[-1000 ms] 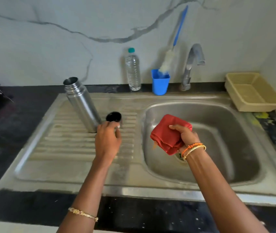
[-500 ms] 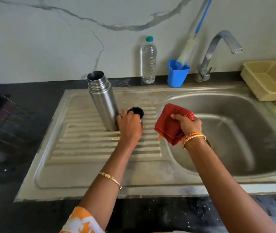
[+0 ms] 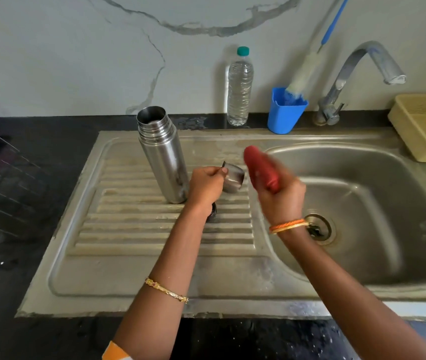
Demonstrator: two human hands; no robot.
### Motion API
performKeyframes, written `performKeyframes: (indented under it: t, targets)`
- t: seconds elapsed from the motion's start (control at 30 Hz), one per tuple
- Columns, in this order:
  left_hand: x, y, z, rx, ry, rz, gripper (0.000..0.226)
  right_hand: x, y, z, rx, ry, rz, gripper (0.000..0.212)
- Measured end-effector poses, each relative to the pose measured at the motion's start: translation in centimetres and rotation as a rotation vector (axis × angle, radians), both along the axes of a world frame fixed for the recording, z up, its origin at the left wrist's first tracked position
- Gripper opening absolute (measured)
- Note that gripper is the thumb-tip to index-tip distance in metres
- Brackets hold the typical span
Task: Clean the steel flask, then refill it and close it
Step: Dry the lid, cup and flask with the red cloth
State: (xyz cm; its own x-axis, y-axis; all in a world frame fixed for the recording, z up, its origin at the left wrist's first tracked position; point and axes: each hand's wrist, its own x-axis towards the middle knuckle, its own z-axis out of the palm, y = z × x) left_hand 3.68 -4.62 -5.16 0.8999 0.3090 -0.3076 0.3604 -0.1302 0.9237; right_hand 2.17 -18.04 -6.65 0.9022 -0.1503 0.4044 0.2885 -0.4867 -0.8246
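Both hands grip: left hand point(image 3: 206, 187) fingers hold the steel cap point(image 3: 233, 177), right hand point(image 3: 280, 197) the red cloth point(image 3: 259, 168).

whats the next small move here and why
Probably bring the red cloth onto the steel cap and wipe it. The left hand holds the cap lifted off the drainboard, tilted toward the right hand, which grips the cloth just beside it, not touching yet. The flask stands open, untouched.

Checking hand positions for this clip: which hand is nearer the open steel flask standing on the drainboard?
Left. The left hand, holding the steel cap, sits right beside the steel flask near its base. The right hand, gripping the red cloth, is farther off, toward the sink basin.
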Motion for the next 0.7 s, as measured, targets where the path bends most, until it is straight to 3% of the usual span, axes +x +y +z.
performKeyframes:
  t: [0.07, 0.13, 0.23, 0.33, 0.37, 0.47, 0.57, 0.63, 0.7]
  targets:
    - [-0.5, -0.3, 0.4, -0.126, -0.047, 0.015, 0.031, -0.9, 1.0, -1.6, -0.434, -0.263, 0.22, 0.047]
    - [-1.3, -0.4, 0.2, -0.156, -0.126, -0.011, 0.038, -1.2, 1.4, -2.2, -0.572, -0.296, 0.266, 0.052]
    - [-2.6, -0.7, -0.2, -0.137, -0.239, -0.035, 0.031, 0.6, 1.1, 0.2, -0.463, -0.179, 0.193, 0.044]
    - [-3.0, -1.0, 0.1, -0.106, -0.317, 0.031, 0.02, 3.6, -0.4, 3.7, -0.287, 0.254, 0.259, 0.056]
    - [-3.0, -0.9, 0.3, -0.09, -0.337, 0.042, 0.021, 3.8, -0.7, 4.2, -0.301, 0.28, 0.294, 0.061]
    - [-2.4, -0.5, 0.7, -0.084, -0.345, 0.061, 0.017, 2.0, -0.7, 3.6, -0.377, 0.009, 0.306, 0.063]
    - [-2.6, -0.6, 0.9, -0.148, -0.346, 0.038, 0.025, -0.8, -0.1, 1.8, -0.447, -0.217, 0.335, 0.052]
    - [-3.1, -0.6, 0.6, -0.173, -0.367, 0.012, 0.025, -1.2, -0.2, 1.3, -0.455, -0.262, 0.36, 0.052]
    - [-3.5, -0.5, 0.2, -0.155, -0.387, -0.012, 0.024, -0.6, -0.5, 2.0, -0.317, -0.124, 0.353, 0.053]
